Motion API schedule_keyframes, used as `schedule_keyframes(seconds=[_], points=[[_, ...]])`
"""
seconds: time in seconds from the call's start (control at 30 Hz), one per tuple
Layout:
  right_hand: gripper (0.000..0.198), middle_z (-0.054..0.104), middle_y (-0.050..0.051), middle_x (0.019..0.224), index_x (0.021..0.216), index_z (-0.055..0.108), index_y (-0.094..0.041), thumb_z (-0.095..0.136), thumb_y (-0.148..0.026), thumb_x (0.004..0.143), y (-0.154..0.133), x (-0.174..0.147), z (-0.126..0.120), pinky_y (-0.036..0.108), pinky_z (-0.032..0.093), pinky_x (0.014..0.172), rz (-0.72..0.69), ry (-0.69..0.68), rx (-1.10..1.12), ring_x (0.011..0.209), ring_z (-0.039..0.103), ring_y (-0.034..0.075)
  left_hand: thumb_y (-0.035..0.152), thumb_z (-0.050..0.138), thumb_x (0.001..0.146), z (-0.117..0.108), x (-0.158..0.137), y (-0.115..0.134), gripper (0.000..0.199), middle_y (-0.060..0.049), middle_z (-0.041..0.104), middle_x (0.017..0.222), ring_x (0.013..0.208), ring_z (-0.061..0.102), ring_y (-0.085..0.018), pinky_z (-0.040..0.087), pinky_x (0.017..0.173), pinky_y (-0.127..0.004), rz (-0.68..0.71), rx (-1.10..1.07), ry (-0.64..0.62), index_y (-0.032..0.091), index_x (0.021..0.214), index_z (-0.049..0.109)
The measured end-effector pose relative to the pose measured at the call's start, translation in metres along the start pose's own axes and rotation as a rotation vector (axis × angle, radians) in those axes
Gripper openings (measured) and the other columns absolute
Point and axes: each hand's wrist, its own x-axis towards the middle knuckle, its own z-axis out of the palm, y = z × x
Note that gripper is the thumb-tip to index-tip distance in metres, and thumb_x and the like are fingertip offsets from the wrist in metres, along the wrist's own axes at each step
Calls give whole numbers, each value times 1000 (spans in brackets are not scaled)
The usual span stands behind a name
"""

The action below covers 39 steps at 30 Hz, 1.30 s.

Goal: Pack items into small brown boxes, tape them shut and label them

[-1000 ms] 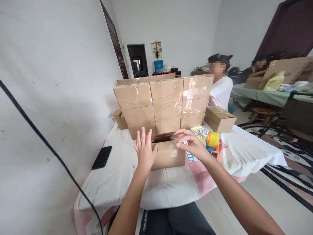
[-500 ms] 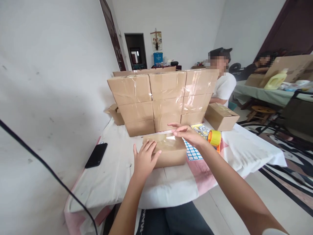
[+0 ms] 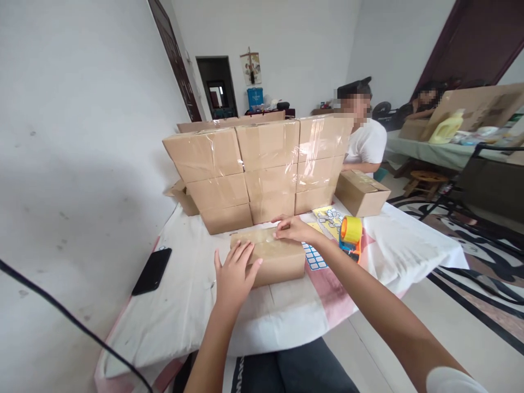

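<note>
A closed cardboard box (image 3: 280, 268) lies on the cloth in front of me, with a shiny patch of clear tape on its top. My left hand (image 3: 235, 273) rests on the left part of the box, fingers spread and thumb over the near edge. Over the top's far right part, my right hand (image 3: 291, 229) has its thumb and fingers pinched together close to the tape. Whatever is between those fingertips is too small to make out. Right of the box are a sheet of blue-edged labels (image 3: 315, 257) and an orange tape dispenser with a yellow roll (image 3: 351, 232).
Behind the box stands a wall of taped cartons (image 3: 270, 147). A single carton (image 3: 362, 194) sits at the table's right, an open box (image 3: 184, 197) at the left. A black phone (image 3: 152, 271) lies near the left edge. A person in a white shirt (image 3: 366, 144) sits beyond.
My right hand has moved in a little toward the box top, and its fingers have closed into a pinch. My left hand stays spread on the box. The whole view has shifted slightly.
</note>
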Motion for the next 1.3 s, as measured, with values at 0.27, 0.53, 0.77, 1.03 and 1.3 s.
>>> schedule_keyframes(seconds=[0.27,0.53,0.77,1.03,1.3], points=[[26,70,10,104,68,74,-19,81,-44,72,11,-1,6,38,45,99,-65,74,-37,125,57,30,39,59,92,12,3,45,45,-5,62,141,129,52,-32,10,118,-66,141,127,84,32,137,56],[60,55,14,117,92,61,-15,90,-41,47,7,-6,20,44,48,95,240,489,-247,119,52,36,36,54,95,50,-9,33,41,-5,69,131,115,61,-28,27,107,-53,298,167,317,27,134,60],[34,58,8,114,105,57,-19,69,-32,76,26,-6,3,34,45,92,341,676,-312,104,59,23,31,48,98,44,-8,49,37,-2,67,133,112,61,-27,34,98,-52,221,205,217,38,131,63],[41,57,17,127,109,60,-17,71,-37,75,74,-58,-51,44,43,97,627,738,-229,119,54,35,15,39,97,33,-3,59,47,-10,54,148,138,44,-31,20,115,-65,-41,263,179,28,139,54],[34,66,9,115,104,62,-21,54,-49,87,93,-80,-49,34,48,88,516,687,-33,102,62,23,26,47,96,86,3,119,40,-13,63,137,119,59,-33,48,93,-52,83,-18,13,25,134,60]])
